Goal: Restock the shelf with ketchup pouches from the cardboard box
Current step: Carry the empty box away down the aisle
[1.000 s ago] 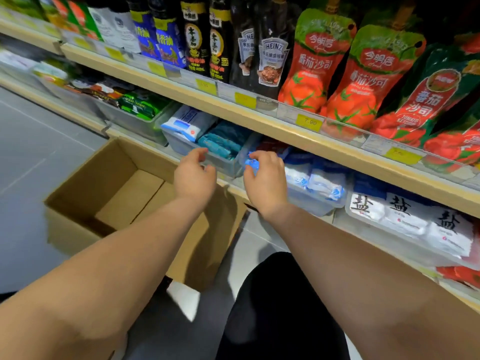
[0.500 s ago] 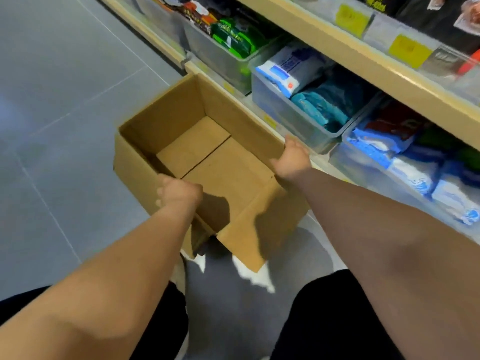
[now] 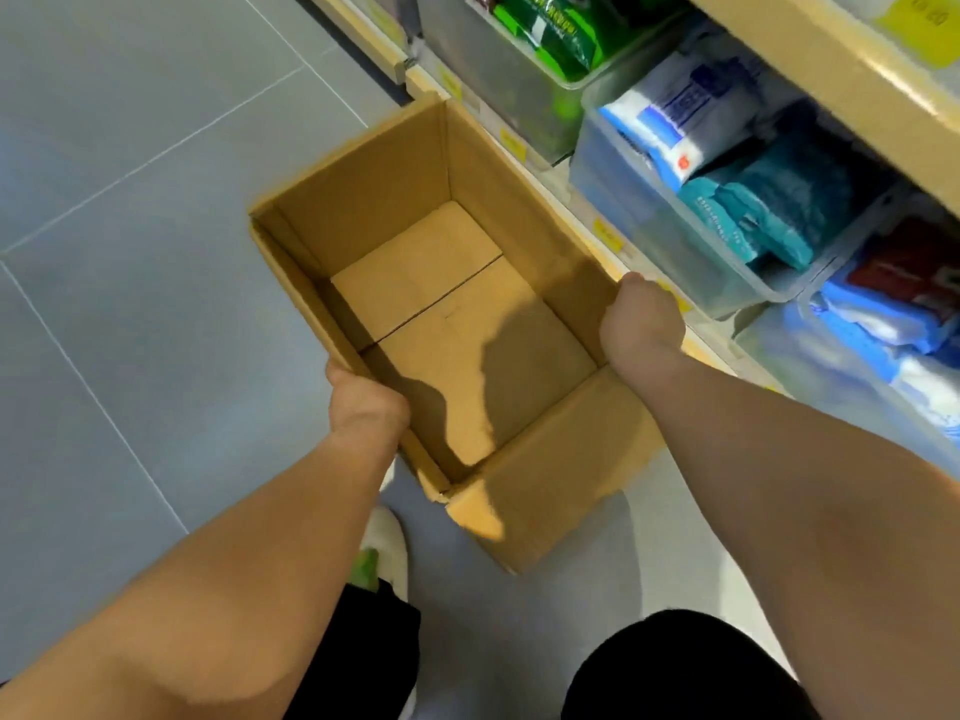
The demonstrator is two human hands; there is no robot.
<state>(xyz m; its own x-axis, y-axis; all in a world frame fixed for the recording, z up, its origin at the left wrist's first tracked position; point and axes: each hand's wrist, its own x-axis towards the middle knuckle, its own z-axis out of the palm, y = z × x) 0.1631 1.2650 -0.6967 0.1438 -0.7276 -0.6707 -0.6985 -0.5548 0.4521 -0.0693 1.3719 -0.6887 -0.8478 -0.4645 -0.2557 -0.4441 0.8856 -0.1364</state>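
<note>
An open brown cardboard box (image 3: 363, 179) sits on the grey floor beside the bottom shelf, and nothing lies inside it. My left hand (image 3: 366, 405) grips the box's left wall near the front corner. My right hand (image 3: 641, 324) grips the right wall, with the fingers hidden down the outer side. No ketchup pouches are in view; the upper shelf is out of frame except for its wooden front edge (image 3: 810, 59).
Clear plastic bins line the bottom shelf at the right: one with green packs (image 3: 545, 28), one with white and teal packs (image 3: 727, 163), one with blue and red packs (image 3: 893, 314). Grey tiled floor (image 3: 130, 252) spreads left. My legs and a shoe (image 3: 387, 553) are below the box.
My view has dropped from the shelves to the box. Both hands left the shelf bins, came down, and took hold of the box's side walls.
</note>
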